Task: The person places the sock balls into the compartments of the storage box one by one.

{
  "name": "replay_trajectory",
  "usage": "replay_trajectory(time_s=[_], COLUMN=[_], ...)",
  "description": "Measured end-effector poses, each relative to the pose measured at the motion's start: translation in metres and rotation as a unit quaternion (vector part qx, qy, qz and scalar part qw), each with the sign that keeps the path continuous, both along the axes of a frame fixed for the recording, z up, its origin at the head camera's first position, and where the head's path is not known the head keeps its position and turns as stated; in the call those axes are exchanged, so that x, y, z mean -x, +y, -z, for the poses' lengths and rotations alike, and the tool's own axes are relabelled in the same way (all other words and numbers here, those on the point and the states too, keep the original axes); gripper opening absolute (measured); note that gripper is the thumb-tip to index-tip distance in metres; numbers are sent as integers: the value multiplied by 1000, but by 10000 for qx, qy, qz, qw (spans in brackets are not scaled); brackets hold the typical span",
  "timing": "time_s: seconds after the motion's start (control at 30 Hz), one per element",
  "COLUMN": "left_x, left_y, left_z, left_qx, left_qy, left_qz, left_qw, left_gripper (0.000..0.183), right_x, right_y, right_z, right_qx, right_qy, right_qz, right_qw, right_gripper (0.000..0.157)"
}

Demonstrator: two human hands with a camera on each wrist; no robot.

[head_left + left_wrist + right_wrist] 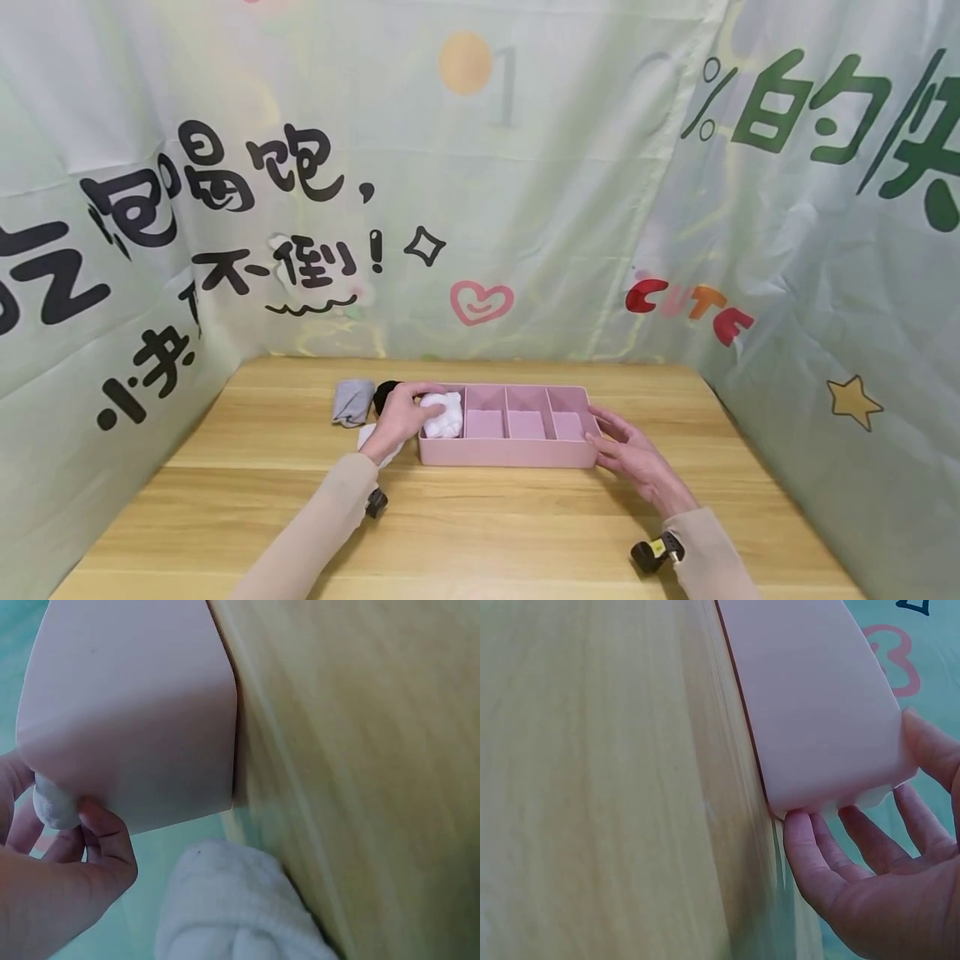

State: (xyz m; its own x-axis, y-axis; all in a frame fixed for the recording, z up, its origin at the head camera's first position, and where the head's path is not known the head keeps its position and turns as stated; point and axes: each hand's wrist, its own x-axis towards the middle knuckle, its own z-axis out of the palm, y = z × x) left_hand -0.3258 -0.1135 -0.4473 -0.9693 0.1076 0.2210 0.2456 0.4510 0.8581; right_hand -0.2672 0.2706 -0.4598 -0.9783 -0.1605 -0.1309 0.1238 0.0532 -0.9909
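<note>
Lying in the leftmost compartment of the pink organizer tray [510,454], the white rolled sock [442,415] is pinched by the left hand [401,417], whose grip is closed on it with the thumb curled against the tray's end wall (the left wrist view shows this closely). The tray has four compartments in a row and stands on the wooden counter [480,533], near its far middle. The right hand [630,454] rests against the right end of the tray with straight, spread fingers; its grip is open and holds nothing. Just beside the left hand, on the counter, lies another white sock [225,907], partly hidden under the wrist. Further left are a grey sock [352,402] and a black sock [385,393], near each other. A printed cloth backdrop [480,167] surrounds the counter.
</note>
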Motion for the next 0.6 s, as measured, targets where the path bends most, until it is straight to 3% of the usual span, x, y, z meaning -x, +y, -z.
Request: replay_trajectory(time_s=[0.33,0.6], left_x=[-2,-4], left_y=[0,-12], left_z=[6,-1], left_qx=[-359,-814], left_qy=[-147,-270], left_qz=[128,396], left_qw=[9992,9955], left_gripper=[33,32], right_x=[-4,-4], right_y=[2,-2], right_z=[2,-3], right_qx=[61,-123], right_qy=[-30,-6], right_qz=[3,14], right_qw=[10000,9999], right_gripper=[69,68])
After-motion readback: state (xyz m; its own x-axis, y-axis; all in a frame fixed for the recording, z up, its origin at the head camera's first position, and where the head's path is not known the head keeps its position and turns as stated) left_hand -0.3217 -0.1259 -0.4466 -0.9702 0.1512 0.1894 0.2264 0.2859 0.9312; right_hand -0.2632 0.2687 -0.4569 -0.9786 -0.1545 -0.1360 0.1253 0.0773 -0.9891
